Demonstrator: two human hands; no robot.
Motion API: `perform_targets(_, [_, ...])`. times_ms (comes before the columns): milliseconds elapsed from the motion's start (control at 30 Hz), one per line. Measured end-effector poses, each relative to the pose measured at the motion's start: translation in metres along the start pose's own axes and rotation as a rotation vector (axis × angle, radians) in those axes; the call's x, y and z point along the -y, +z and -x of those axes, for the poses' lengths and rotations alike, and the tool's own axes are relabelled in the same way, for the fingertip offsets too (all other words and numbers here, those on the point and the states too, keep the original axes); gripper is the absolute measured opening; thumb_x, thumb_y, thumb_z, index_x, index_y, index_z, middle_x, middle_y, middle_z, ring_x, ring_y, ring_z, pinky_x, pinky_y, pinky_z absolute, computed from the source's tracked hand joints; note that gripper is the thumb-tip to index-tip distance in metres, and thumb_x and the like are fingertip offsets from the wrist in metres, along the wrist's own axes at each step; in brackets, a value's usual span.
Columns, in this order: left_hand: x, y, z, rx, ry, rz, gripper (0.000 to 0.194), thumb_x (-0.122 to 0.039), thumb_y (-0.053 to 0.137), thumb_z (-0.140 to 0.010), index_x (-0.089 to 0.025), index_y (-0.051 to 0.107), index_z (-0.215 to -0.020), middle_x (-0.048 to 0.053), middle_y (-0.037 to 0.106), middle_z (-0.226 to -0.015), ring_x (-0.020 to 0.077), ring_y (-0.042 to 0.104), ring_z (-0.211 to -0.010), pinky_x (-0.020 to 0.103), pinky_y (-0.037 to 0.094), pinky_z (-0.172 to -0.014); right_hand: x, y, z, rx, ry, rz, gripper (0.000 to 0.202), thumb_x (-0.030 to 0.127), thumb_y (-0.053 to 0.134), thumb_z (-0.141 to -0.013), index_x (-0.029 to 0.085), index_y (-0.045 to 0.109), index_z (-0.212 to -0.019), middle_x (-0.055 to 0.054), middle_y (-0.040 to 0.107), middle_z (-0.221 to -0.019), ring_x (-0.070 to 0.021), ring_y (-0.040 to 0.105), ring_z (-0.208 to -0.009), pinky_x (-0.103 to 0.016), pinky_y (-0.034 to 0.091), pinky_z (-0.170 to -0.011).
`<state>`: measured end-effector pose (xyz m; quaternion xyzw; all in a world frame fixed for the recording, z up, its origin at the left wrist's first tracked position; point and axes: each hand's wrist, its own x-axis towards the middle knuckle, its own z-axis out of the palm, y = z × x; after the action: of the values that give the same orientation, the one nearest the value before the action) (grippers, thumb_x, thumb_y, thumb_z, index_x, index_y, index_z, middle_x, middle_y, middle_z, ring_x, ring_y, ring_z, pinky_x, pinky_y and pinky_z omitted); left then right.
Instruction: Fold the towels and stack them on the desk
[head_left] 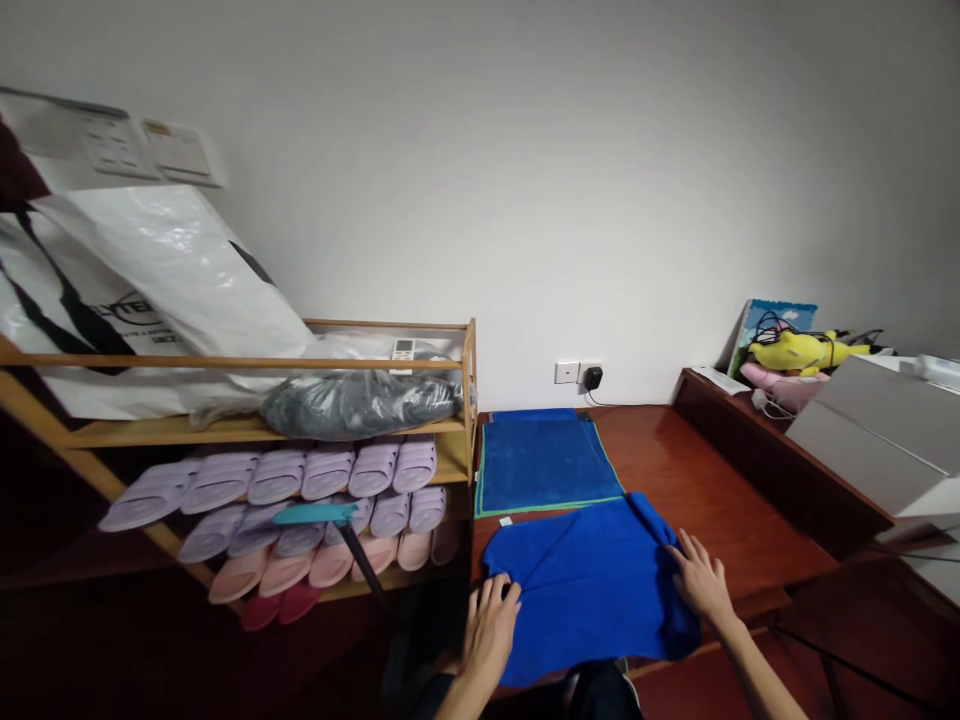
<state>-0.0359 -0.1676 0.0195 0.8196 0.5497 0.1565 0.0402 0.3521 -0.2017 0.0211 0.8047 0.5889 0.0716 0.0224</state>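
A bright blue cloth (592, 585) lies spread over the front of the reddish-brown wooden table (675, 460), its near edge hanging over the front. My left hand (491, 620) touches the cloth's left edge with its fingers bent. At the cloth's right edge, where the fabric is rolled or bunched, rests my right hand (699, 575), fingers somewhat spread on the fold. Behind it a darker blue cloth with green edging (547, 465) lies flat against the table's left side, with more blue fabric showing at its back.
To the left stands a wooden rack (390, 362) with lilac slippers (277, 475), pink slippers (281, 570) and a white bag (172, 270). On the right are a raised ledge (780, 460), a yellow plush toy (799, 352) and white boxes (870, 430). A black plug (592, 377) sits in the wall.
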Motion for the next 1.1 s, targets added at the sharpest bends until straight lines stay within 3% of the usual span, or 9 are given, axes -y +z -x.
perform_targets(133, [0.0, 0.005, 0.0, -0.004, -0.019, -0.008, 0.029, -0.019, 0.04, -0.09, -0.03, 0.06, -0.107, 0.003, 0.059, -0.113, 0.0202, 0.052, -0.104, 0.036, 0.039, -0.09, 0.031, -0.005, 0.006, -0.097, 0.087, -0.014, 0.053, 0.015, 0.031, -0.082, 0.015, 0.046, -0.132, -0.017, 0.026, -0.15, -0.0304, 0.022, -0.138, -0.055, 0.026, -0.103])
perform_targets(233, [0.001, 0.008, 0.0, -0.008, -0.024, -0.014, 0.03, -0.02, 0.038, -0.091, -0.031, 0.061, -0.109, 0.003, 0.06, -0.115, 0.02, 0.052, -0.106, 0.037, 0.038, -0.092, 0.093, -0.009, 0.021, -0.151, -0.16, -0.272, 0.05, 0.028, 0.032, -0.089, 0.022, 0.037, -0.138, -0.01, 0.026, -0.151, -0.023, 0.025, -0.137, -0.047, 0.031, -0.104])
perform_targets(367, [0.009, 0.01, 0.004, -0.004, -0.049, -0.036, 0.035, -0.017, 0.036, -0.091, -0.03, 0.06, -0.112, 0.003, 0.061, -0.118, 0.0203, 0.051, -0.11, 0.038, 0.037, -0.094, 0.181, -0.009, 0.042, -0.082, -0.429, -0.522, 0.053, 0.045, 0.03, -0.092, 0.031, 0.025, -0.142, -0.004, 0.028, -0.15, -0.0196, 0.03, -0.135, -0.043, 0.036, -0.104])
perform_targets(433, [0.015, 0.009, 0.008, 0.003, -0.08, -0.07, 0.038, -0.013, 0.034, -0.089, -0.029, 0.061, -0.112, 0.004, 0.061, -0.119, 0.0208, 0.051, -0.111, 0.039, 0.037, -0.095, 0.205, -0.006, 0.047, -0.073, -0.474, -0.537, 0.053, 0.048, 0.03, -0.091, 0.033, 0.025, -0.142, -0.003, 0.029, -0.149, -0.0212, 0.03, -0.135, -0.045, 0.035, -0.105])
perform_targets(500, [0.02, 0.008, 0.011, 0.009, -0.1, -0.097, 0.041, -0.011, 0.034, -0.088, -0.029, 0.061, -0.112, 0.004, 0.061, -0.119, 0.0215, 0.051, -0.112, 0.041, 0.036, -0.095, 0.207, -0.002, 0.047, -0.088, -0.47, -0.519, 0.053, 0.049, 0.031, -0.091, 0.033, 0.027, -0.141, -0.002, 0.029, -0.149, -0.0225, 0.028, -0.136, -0.046, 0.034, -0.106])
perform_targets(600, [0.023, 0.004, 0.012, 0.003, -0.104, -0.107, 0.04, -0.011, 0.033, -0.089, -0.029, 0.061, -0.112, 0.005, 0.061, -0.119, 0.0224, 0.052, -0.111, 0.042, 0.036, -0.095, 0.171, 0.009, 0.04, -0.125, -0.365, -0.464, 0.053, 0.05, 0.03, -0.091, 0.031, 0.031, -0.14, -0.003, 0.03, -0.149, -0.0233, 0.029, -0.136, -0.047, 0.032, -0.106])
perform_targets(733, [0.022, -0.004, 0.007, -0.017, -0.099, -0.112, 0.038, -0.015, 0.032, -0.091, -0.028, 0.061, -0.111, 0.005, 0.061, -0.116, 0.0217, 0.053, -0.107, 0.039, 0.038, -0.091, 0.083, 0.032, 0.027, -0.129, -0.158, -0.334, 0.06, 0.057, 0.03, -0.088, 0.026, 0.033, -0.14, -0.008, 0.033, -0.148, -0.0254, 0.031, -0.135, -0.049, 0.032, -0.104])
perform_targets(900, [0.025, -0.006, -0.002, -0.024, -0.108, -0.122, 0.037, -0.015, 0.031, -0.092, -0.025, 0.06, -0.113, 0.007, 0.059, -0.116, 0.0222, 0.051, -0.107, 0.04, 0.036, -0.092, -0.017, 0.055, 0.01, -0.031, -0.14, -0.185, 0.055, 0.054, 0.026, -0.089, 0.032, 0.032, -0.139, -0.003, 0.033, -0.148, -0.0214, 0.027, -0.136, -0.052, 0.025, -0.107])
perform_targets(1100, [0.026, -0.004, -0.004, -0.018, -0.133, -0.091, 0.038, -0.014, 0.031, -0.092, -0.025, 0.058, -0.116, 0.007, 0.058, -0.117, 0.0214, 0.049, -0.108, 0.039, 0.032, -0.094, -0.09, 0.055, -0.011, 0.108, 0.097, 0.018, 0.052, 0.035, 0.02, -0.089, 0.032, 0.032, -0.139, -0.001, 0.029, -0.15, -0.022, 0.02, -0.139, -0.06, 0.019, -0.105])
